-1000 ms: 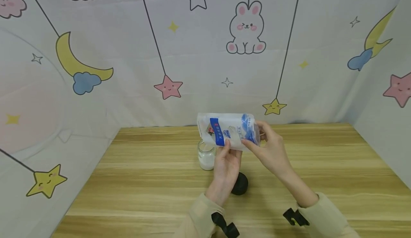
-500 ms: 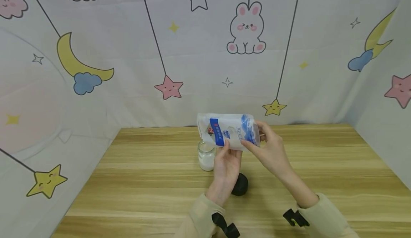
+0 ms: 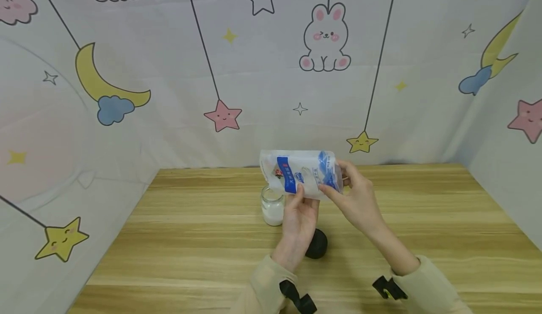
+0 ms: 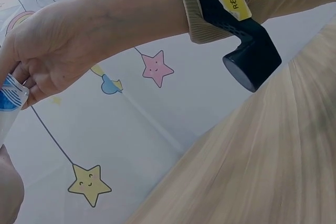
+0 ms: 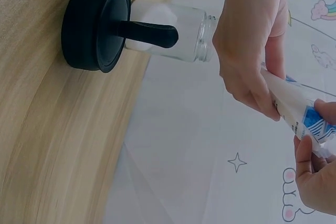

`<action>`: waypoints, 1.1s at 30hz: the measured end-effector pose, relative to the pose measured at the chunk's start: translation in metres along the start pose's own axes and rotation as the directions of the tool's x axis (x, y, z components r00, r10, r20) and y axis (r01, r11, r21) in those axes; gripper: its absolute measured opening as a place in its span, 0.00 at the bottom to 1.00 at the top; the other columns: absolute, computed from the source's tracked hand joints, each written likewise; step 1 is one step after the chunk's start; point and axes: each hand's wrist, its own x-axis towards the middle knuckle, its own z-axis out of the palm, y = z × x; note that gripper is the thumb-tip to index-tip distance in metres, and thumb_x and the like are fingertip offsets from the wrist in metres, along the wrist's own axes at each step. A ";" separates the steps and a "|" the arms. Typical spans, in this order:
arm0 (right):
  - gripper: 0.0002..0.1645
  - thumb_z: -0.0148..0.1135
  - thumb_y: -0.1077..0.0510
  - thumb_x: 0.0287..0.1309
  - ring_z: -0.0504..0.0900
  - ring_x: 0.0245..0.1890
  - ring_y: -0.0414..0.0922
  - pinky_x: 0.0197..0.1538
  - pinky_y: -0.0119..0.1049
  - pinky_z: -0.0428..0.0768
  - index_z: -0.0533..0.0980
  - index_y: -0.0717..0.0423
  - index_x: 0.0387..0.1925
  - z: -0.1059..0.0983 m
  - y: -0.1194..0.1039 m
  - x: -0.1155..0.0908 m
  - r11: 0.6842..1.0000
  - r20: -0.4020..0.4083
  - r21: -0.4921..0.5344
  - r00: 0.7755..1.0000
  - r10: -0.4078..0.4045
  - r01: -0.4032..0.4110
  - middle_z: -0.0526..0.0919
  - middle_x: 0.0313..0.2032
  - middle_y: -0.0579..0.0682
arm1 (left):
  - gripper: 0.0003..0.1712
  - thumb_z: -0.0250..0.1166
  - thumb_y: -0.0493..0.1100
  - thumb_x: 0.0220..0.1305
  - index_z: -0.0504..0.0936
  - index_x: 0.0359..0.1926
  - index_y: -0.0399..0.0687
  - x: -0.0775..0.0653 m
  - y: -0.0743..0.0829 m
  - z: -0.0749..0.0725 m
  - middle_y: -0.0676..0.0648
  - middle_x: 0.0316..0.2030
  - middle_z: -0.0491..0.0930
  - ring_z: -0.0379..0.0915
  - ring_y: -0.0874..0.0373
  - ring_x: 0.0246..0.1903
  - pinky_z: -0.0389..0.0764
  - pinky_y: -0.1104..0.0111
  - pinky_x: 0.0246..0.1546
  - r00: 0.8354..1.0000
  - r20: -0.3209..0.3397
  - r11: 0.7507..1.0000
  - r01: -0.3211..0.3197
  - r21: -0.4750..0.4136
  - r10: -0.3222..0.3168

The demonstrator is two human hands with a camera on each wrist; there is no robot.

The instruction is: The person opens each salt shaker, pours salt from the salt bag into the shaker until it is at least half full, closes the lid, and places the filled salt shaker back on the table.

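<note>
A white and blue printed pouch (image 3: pixel 305 173) lies sideways in the air, its left end over a glass jar (image 3: pixel 272 210) part filled with white contents. My left hand (image 3: pixel 298 222) holds the pouch from below, thumb on its printed face. At the pouch's right end, my right hand (image 3: pixel 360 201) pinches the edge between thumb and fingers. In the right wrist view both hands are on the pouch (image 5: pixel 289 100), and the jar (image 5: pixel 176 32) stands behind a black lid (image 5: pixel 97 27) with a handle-like bar on it. Whether anything flows from the pouch cannot be seen.
The wooden table (image 3: pixel 190 253) carries the jar and the black lid, which is partly hidden by my left wrist in the head view. A white cloth (image 3: pixel 271 78) printed with stars, moons and a rabbit hangs behind and at the sides. Black devices (image 3: pixel 389 288) sit on both cuffs.
</note>
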 end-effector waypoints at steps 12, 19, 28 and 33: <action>0.28 0.72 0.61 0.51 0.76 0.34 0.41 0.38 0.27 0.76 0.73 0.58 0.55 0.001 0.001 -0.001 1.000 -0.026 -0.004 1.000 -0.006 0.006 0.84 0.40 0.54 | 0.25 0.55 0.36 0.69 0.62 0.65 0.51 -0.002 0.000 0.001 0.49 0.53 0.76 0.76 0.60 0.53 0.72 0.68 0.64 1.000 -0.026 1.000 0.006 -0.017 -0.006; 0.30 0.72 0.60 0.51 0.76 0.37 0.44 0.40 0.29 0.76 0.72 0.56 0.57 0.001 -0.002 -0.001 1.000 0.003 -0.002 1.000 0.025 -0.025 0.83 0.42 0.54 | 0.26 0.53 0.37 0.71 0.59 0.67 0.51 -0.001 0.002 -0.001 0.47 0.56 0.73 0.76 0.58 0.54 0.73 0.67 0.63 1.000 -0.028 0.999 0.011 -0.030 -0.012; 0.30 0.71 0.60 0.52 0.76 0.37 0.43 0.40 0.27 0.75 0.72 0.57 0.57 0.002 0.000 -0.001 0.999 0.004 -0.005 0.999 0.032 -0.032 0.83 0.41 0.54 | 0.25 0.54 0.37 0.70 0.60 0.66 0.50 0.000 0.002 -0.002 0.47 0.55 0.74 0.75 0.58 0.54 0.72 0.67 0.64 0.999 -0.035 1.000 0.013 -0.017 -0.013; 0.29 0.71 0.61 0.52 0.76 0.35 0.41 0.38 0.26 0.75 0.72 0.58 0.55 0.002 0.000 -0.001 1.000 -0.008 -0.007 1.000 0.006 -0.006 0.84 0.40 0.54 | 0.25 0.55 0.36 0.70 0.61 0.65 0.50 -0.001 0.001 -0.001 0.48 0.54 0.76 0.76 0.58 0.54 0.73 0.67 0.64 0.999 -0.031 1.000 0.008 -0.006 -0.008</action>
